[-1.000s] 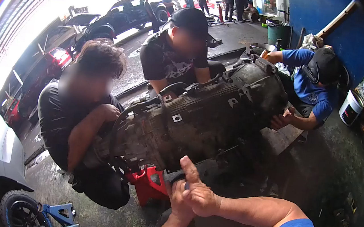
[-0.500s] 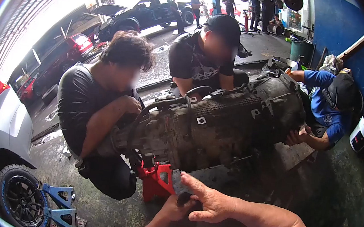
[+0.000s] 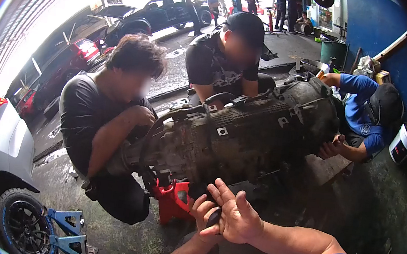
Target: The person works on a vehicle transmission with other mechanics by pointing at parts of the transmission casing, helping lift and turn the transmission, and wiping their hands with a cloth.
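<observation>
My left hand [image 3: 201, 220] is in front of the red jack stand [image 3: 171, 204], its fingers curled round a small dark object [image 3: 213, 217] whose kind I cannot make out. Against it, my right hand [image 3: 239, 217] is held open with the fingers spread, touching or overlapping the left one. Just beyond both hands lies a large, grimy vehicle gearbox [image 3: 247, 137], on its side. Its narrow end is above the red stand. A co-worker in a blue shirt has a hand [image 3: 330, 147] on the wide end.
Two people in dark shirts [image 3: 109, 98] crouch along the gearbox's far side. At left stand a white car [image 3: 1, 139], its wheel [image 3: 24, 222] and blue stands [image 3: 68, 232]. A white bucket [image 3: 402, 144] is at right. A wooden board [image 3: 329, 169] lies under the wide end.
My right hand has turned, its fingers now pointing up with the palm showing, and has come against my left hand. The left hand has risen slightly and its fingers show more.
</observation>
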`<state>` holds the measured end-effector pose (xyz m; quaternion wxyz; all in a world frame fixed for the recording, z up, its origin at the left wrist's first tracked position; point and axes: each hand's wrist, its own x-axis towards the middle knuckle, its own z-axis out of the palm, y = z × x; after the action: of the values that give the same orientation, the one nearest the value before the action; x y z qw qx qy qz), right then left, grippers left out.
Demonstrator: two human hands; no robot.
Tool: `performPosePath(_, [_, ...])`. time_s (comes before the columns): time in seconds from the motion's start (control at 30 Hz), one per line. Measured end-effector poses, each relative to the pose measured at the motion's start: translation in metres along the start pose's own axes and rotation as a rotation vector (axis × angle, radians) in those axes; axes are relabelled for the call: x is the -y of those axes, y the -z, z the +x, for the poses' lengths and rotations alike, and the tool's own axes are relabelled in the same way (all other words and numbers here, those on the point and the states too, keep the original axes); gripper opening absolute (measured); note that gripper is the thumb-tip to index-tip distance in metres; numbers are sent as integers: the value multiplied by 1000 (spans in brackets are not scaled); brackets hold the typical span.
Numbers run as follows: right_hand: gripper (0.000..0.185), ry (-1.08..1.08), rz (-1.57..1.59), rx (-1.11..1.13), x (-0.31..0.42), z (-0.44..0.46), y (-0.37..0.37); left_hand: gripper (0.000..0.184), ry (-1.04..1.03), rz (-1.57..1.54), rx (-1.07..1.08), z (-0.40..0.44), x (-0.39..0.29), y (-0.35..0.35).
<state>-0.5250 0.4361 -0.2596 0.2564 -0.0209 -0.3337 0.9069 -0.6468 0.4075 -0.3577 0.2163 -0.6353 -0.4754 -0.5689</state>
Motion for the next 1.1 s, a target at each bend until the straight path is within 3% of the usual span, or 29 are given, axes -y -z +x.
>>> performPosePath(0.1, [111,-30,-157,-31,0,-2,4,37,64,0,182,9,0,8])
performPosePath(0.17, [105,-66,-367,71,-4,-1,16,36,110,-2,295,17,4,22])
performPosePath(0.2, [105,-125,-563,82,3,-5,9,39,189,-52,473,21,7,26])
performPosePath(0.23, [105,-122,-561,80,1,-4,16,41,269,-100,652,26,11,34])
performPosePath(0.27, [109,-75,-857,190,-3,-3,29,47,475,-207,1062,45,13,47])
performPosePath(0.3, [113,-25,-1150,302,-6,-2,36,40,510,-298,1056,46,16,50])
performPosePath(0.37, [118,-57,-1189,318,7,-4,26,28,938,-863,1056,41,25,63])
performPosePath(0.47, [118,-96,-963,276,13,-4,22,23,986,-1074,901,31,33,74])
performPosePath(0.53, [117,-118,-1031,292,15,-4,21,23,987,-931,894,32,26,75])
performPosePath(0.7, [116,-146,-1206,271,31,-5,10,21,850,-543,906,28,21,72])
performPosePath(0.77, [116,-197,-1176,240,31,-6,11,18,794,-518,716,21,26,71])
performPosePath(0.83, [111,-117,-858,29,24,-1,23,16,732,-434,664,19,32,70])
performPosePath(0.9, [101,-341,-405,-176,33,1,25,17,796,-529,7,33,22,69])
performPosePath(0.97, [102,-402,-2,37,37,3,41,25,747,-565,99,44,13,82])
performPosePath(1.03, [96,-345,140,162,29,0,21,39,-172,56,285,59,-4,73])
performPosePath(1.1, [90,-203,280,298,18,-5,-8,48,-210,119,183,12,8,45])
